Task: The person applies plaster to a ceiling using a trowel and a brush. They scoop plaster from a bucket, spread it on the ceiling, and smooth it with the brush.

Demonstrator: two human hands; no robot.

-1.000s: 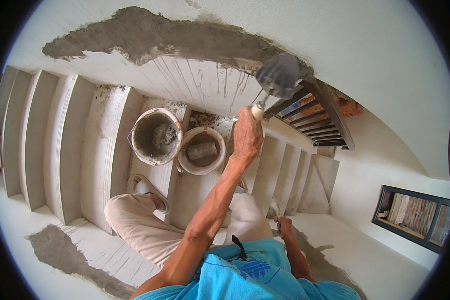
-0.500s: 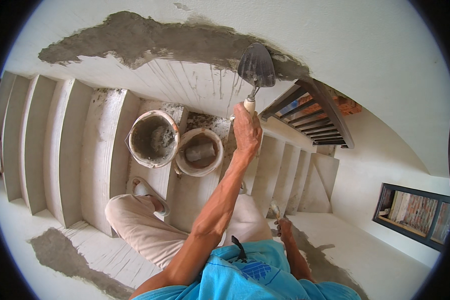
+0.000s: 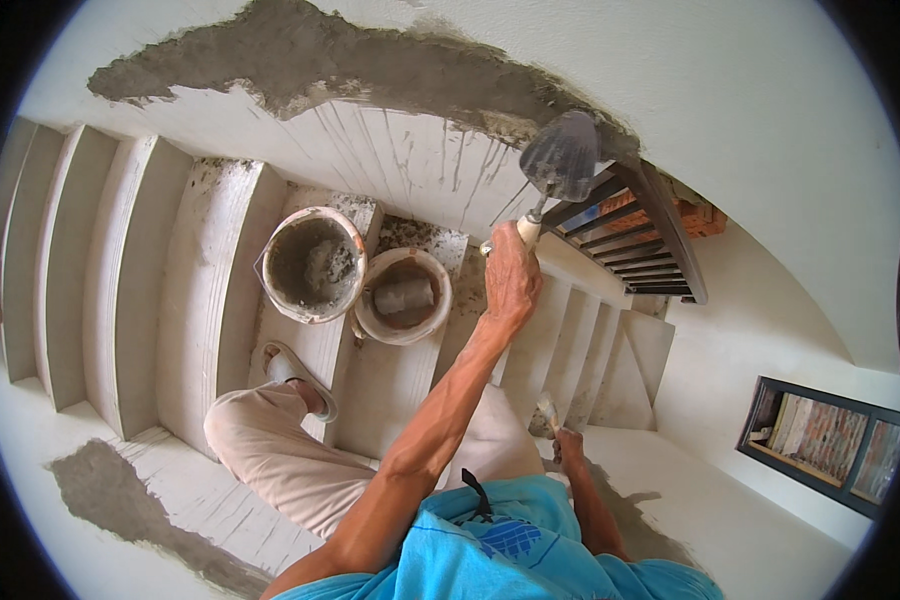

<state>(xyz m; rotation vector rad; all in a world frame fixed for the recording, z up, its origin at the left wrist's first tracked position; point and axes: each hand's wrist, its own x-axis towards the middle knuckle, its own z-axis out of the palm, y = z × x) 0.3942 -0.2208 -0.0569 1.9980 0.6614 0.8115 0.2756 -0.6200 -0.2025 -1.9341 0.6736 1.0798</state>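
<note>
My left hand (image 3: 512, 275) grips the wooden handle of a pointed trowel (image 3: 560, 155), raised against or just over the right end of a rough grey mortar patch (image 3: 310, 65) on the white wall; contact is unclear. Lower right, my right hand (image 3: 570, 450) is closed on a tool with a pale head, perhaps a brush (image 3: 548, 412). A bucket of grey mix (image 3: 310, 255) stands on the stairs beside a second bucket (image 3: 370, 322) with a grey cylindrical object (image 3: 404, 295) inside.
Pale steps (image 3: 130, 280) run across the view under my sandalled feet (image 3: 300, 385). A dark railing (image 3: 650, 225) rises at the right above the lower flight, and a dark-framed window (image 3: 810, 440) is set in the right wall. Another mortar patch (image 3: 110, 495) lies lower left.
The trowel in my left hand shifted left half a second ago and has since swung back right toward the patch's end. The whole view has shifted slightly.
</note>
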